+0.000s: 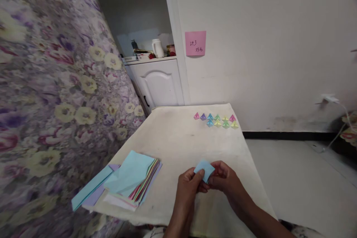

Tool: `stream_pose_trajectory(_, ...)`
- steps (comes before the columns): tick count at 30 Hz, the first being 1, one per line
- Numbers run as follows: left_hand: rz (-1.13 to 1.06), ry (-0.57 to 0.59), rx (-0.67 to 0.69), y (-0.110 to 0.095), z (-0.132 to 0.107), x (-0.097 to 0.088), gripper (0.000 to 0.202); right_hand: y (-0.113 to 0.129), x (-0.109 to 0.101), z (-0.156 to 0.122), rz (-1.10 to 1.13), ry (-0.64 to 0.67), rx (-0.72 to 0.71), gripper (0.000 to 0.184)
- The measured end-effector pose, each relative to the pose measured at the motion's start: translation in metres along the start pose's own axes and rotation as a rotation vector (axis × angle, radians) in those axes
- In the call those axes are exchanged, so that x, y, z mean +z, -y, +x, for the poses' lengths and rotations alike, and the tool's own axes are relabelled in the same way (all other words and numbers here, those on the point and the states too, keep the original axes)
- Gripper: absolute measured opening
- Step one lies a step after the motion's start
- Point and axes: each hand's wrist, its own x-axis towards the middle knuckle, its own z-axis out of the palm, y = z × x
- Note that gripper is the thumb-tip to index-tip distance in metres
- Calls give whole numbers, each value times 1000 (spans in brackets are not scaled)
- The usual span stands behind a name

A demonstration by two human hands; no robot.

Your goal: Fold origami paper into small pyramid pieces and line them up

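Observation:
A small light-blue folded paper square is held up over the near part of the table, one corner pointing away from me. My left hand pinches its left side, the thumb lying on top. On the paper's right edge, my right hand is closed, thumb and fingers together at the lower right corner. The underside of the square and some fingertips are hidden. Farther back, two rows of small folded paper pieces in pink, purple, blue, green and yellow rest on the cloth.
A stack of coloured paper lies on the table's left, beside folded blue strips. Cream cloth covers the table. A floral curtain hangs along the left. Behind are a white cabinet and a wall with a pink note.

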Motion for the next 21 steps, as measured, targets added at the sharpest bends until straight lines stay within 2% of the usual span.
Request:
stream_pose_trajectory(4, 8, 6, 8, -1, -1, 0, 30, -11, -4, 3, 39, 39, 34, 24)
stream_pose_trajectory(9, 43, 3, 6, -2, -1, -1, 29, -12, -5, 6, -85, -79, 127, 20)
stream_pose_trajectory(12, 68, 20, 6, 0, 0, -3, 28, -11, -3, 5, -80, -94, 156, 19)
stream_pose_trajectory(21, 84, 32, -28, 3, 2, -6, 27, 0, 6, -2, 42, -20, 198, 21)
